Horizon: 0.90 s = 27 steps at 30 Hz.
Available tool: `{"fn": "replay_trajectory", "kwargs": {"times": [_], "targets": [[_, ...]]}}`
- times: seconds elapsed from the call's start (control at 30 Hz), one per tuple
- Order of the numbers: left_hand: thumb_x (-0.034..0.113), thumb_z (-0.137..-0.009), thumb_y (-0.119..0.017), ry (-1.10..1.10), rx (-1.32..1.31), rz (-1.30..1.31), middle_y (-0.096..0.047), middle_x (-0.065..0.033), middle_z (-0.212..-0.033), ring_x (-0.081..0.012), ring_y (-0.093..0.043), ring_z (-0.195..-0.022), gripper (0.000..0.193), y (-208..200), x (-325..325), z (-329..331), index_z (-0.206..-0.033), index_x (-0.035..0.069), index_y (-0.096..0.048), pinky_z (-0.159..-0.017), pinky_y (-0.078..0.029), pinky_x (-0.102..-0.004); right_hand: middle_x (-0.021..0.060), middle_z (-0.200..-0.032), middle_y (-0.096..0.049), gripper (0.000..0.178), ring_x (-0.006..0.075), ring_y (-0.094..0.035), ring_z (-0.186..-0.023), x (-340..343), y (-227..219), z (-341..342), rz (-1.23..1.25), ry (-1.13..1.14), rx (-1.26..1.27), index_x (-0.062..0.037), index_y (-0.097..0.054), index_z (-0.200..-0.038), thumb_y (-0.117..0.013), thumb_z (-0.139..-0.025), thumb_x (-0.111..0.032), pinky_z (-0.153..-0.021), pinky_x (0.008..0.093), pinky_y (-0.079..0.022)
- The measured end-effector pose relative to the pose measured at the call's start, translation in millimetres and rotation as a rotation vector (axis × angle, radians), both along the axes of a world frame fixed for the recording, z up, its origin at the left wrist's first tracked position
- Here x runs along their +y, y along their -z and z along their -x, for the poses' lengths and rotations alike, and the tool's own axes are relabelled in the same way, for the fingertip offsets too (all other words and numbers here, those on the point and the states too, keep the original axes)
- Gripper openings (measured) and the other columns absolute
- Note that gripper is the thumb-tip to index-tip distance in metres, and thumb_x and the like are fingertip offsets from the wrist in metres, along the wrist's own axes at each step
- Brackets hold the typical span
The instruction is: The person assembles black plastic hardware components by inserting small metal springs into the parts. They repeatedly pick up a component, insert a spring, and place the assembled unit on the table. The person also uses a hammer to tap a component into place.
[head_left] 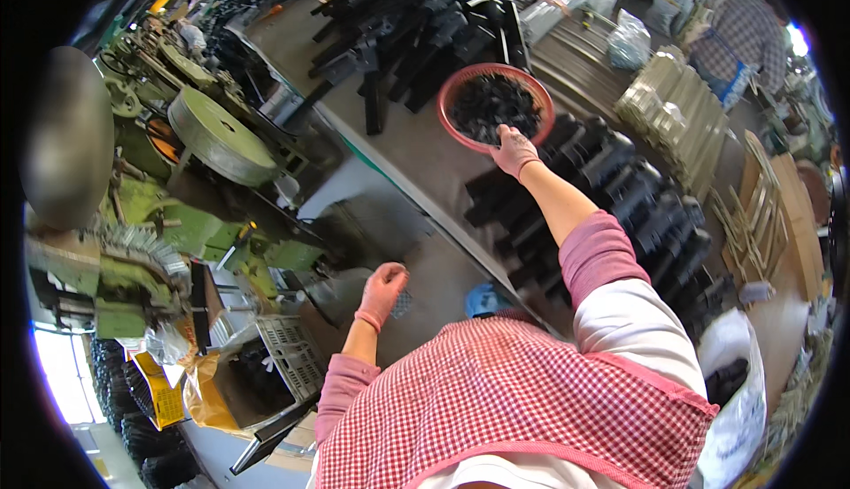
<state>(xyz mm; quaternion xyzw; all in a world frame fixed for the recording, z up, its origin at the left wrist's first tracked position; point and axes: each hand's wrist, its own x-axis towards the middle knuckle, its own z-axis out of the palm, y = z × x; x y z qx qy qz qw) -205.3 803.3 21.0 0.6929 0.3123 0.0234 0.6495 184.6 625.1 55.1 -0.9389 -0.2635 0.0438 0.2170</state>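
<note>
A round red plastic basket (pixel 445 122) filled with small black pieces (pixel 496 102) rests on the workbench ahead of me. My right hand (pixel 515 153), in a pink glove, reaches across its near rim. Those fingers are drawn together over the edge of the black pieces; whether they grip the rim or a piece is hidden. Lower and to the left, my left hand (pixel 382 294), also gloved in pink, hangs off the bench's near side. Its fingers are curled closed, and anything inside them is too small to make out.
Long black parts (pixel 416 24) are heaped beyond the basket, and stacked rows of black parts (pixel 611 170) lie to its right. Green machinery with a large wheel (pixel 217 135) stands left. A crate (pixel 292 356) sits lower left. Another person (pixel 739 42) is far right.
</note>
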Motion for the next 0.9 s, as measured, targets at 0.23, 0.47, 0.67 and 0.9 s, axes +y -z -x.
{"fn": "replay_trajectory", "kwargs": {"times": [0.23, 0.47, 0.67, 0.9], "targets": [[0.017, -0.091, -0.069, 0.145, 0.064, -0.245, -0.066, -0.0039, -0.091, -0.0105, -0.060, -0.075, 0.033, -9, 56, -131, -0.117, -0.001, -0.060, -0.068, -0.049, -0.0247, 0.0230, -0.142, -0.046, 0.068, 0.0365, -0.061, -0.121, 83, 17, -66, 0.438, 0.119, 0.370, -0.0121, -0.050, -0.138, -0.070, -0.082, -0.045, -0.096, 0.0435, -0.053], [0.044, -0.074, -0.080, -0.246, 0.494, -0.548, -0.038, -0.0335, -0.142, -0.0462, -0.047, -0.128, 0.096, 41, 138, -274, -0.144, 0.000, -0.031, -0.106, -0.043, -0.0450, 0.0239, -0.131, -0.049, 0.057, 0.0406, -0.064, -0.108, 63, 30, -56, 0.156, 0.179, 0.240, -0.0190, -0.057, -0.127, -0.076, -0.078, -0.041, -0.089, 0.0449, -0.055], [0.038, -0.071, -0.082, -0.181, 0.504, -0.871, -0.047, -0.0257, -0.132, -0.0441, -0.049, -0.123, 0.083, 76, 224, -368, -0.134, 0.002, -0.041, -0.103, -0.044, -0.0485, 0.0180, -0.107, -0.061, 0.034, 0.0369, -0.067, -0.093, 106, 14, -81, -0.454, 0.030, 0.065, -0.0028, -0.060, -0.115, -0.069, -0.086, -0.019, -0.081, 0.0429, -0.055], [0.026, -0.060, -0.086, -0.355, 0.121, -1.467, -0.049, -0.0093, -0.131, -0.0373, -0.046, -0.122, 0.056, 69, 408, -391, -0.111, 0.016, -0.062, -0.101, -0.039, -0.0550, 0.0203, -0.123, -0.063, 0.071, 0.0278, -0.059, -0.112, 265, 57, -208, -0.669, 0.510, 1.007, 0.0128, -0.061, -0.119, -0.075, -0.083, -0.047, -0.097, 0.0401, -0.045]]}}
